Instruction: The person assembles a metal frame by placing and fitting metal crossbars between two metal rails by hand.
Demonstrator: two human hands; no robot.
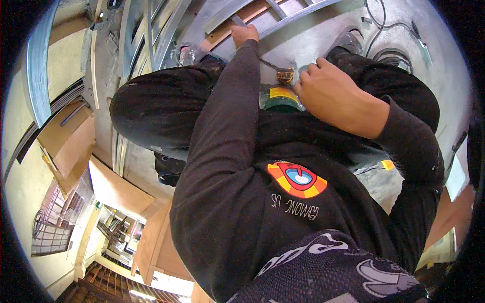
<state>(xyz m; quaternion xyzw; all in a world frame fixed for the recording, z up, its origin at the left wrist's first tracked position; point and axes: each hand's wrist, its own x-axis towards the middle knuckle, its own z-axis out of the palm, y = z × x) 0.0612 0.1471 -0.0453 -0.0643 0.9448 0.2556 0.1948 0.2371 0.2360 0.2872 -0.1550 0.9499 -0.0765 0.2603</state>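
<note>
My left hand (245, 35) reaches forward between my knees. Its fingers are closed on a narrow grey metal strip (237, 20), close to a wooden plank (222, 35). My right hand (334, 98) is nearer my body, fingers curled downward; whatever they hold is hidden beneath the hand. Just left of its fingertips are a small orange-and-black object (285, 75) with a dark cord and a dark green object (281, 104) bearing a yellow patch (283, 93). I cannot make out the kind of either one.
Long metal channels (298, 19) form a frame on the grey floor ahead. More metal and wood lengths (146, 40) lie at the left. A black cable (384, 25) loops at the upper right. My sandalled feet (351, 40) flank the work area. Boards (118, 187) stand at the lower left.
</note>
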